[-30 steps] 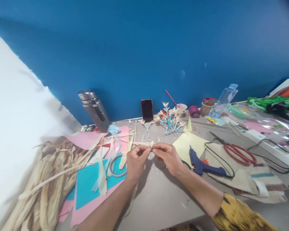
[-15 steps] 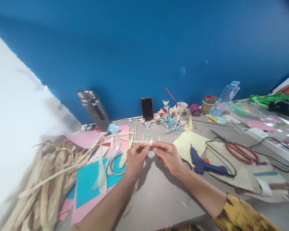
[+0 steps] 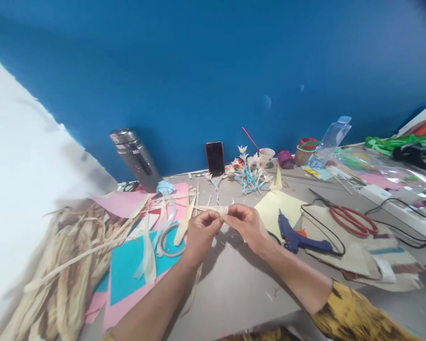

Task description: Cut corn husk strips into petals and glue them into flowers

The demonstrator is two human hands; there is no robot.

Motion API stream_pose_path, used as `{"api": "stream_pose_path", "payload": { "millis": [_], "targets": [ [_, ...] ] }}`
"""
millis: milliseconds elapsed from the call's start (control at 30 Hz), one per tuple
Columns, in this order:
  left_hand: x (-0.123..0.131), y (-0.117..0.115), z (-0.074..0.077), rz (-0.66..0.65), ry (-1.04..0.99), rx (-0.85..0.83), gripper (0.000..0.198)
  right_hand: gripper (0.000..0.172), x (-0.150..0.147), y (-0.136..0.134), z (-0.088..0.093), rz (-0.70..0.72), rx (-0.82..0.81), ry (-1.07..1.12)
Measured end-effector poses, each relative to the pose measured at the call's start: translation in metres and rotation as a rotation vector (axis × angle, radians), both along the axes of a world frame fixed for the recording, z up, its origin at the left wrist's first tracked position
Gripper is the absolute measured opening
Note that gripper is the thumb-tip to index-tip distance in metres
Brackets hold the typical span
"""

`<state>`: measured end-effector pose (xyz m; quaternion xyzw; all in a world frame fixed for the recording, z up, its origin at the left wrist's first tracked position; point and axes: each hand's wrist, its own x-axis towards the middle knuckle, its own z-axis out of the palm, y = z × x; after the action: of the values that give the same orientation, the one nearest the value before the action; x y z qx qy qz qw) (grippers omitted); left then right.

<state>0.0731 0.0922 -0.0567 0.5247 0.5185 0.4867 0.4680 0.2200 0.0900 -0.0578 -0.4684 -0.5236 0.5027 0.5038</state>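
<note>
Between the pinched fingertips of my left hand and my right hand is a small pale piece of corn husk. Both hands meet at it above the grey table, and the fingers partly cover it. Just beyond my fingers lies a blue-and-white twisted stem with pale husk flowers at its top. Behind it stands a bunch of similar husk flowers on blue stems. A husk strip stretches leftward from near my left fingertips.
Dried corn husks, blue paper and a tape roll lie left. A flask and phone stand at the wall. Right are a glue gun, red-handled scissors, a bottle and a power strip.
The husk piece at my fingertips now shows a wider, flatter face toward the far side. My right fingers have bent in more over it. The view has shifted slightly.
</note>
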Motion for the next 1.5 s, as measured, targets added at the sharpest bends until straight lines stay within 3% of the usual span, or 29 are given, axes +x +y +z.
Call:
{"api": "stream_pose_path", "payload": {
  "millis": [467, 633, 1033, 1267, 1500],
  "targets": [
    [0.001, -0.001, -0.001, -0.021, 0.007, -0.006, 0.019, 0.023, -0.002, 0.003, -0.008, -0.08, -0.02, 0.014],
    [0.0, 0.0, -0.006, -0.073, -0.108, -0.081, 0.015, 0.023, -0.003, 0.003, -0.005, -0.125, -0.026, 0.04],
    [-0.001, 0.002, -0.008, -0.072, -0.152, -0.083, 0.018, 0.026, -0.002, 0.001, -0.005, -0.047, -0.036, 0.063],
    [0.001, 0.004, -0.011, -0.042, -0.288, -0.119, 0.017, 0.027, -0.001, 0.003, -0.012, 0.022, -0.077, 0.206],
    [0.001, 0.005, -0.009, -0.061, -0.469, -0.189, 0.026, 0.031, 0.0, 0.008, -0.009, -0.101, -0.146, 0.281]
  ]
}}
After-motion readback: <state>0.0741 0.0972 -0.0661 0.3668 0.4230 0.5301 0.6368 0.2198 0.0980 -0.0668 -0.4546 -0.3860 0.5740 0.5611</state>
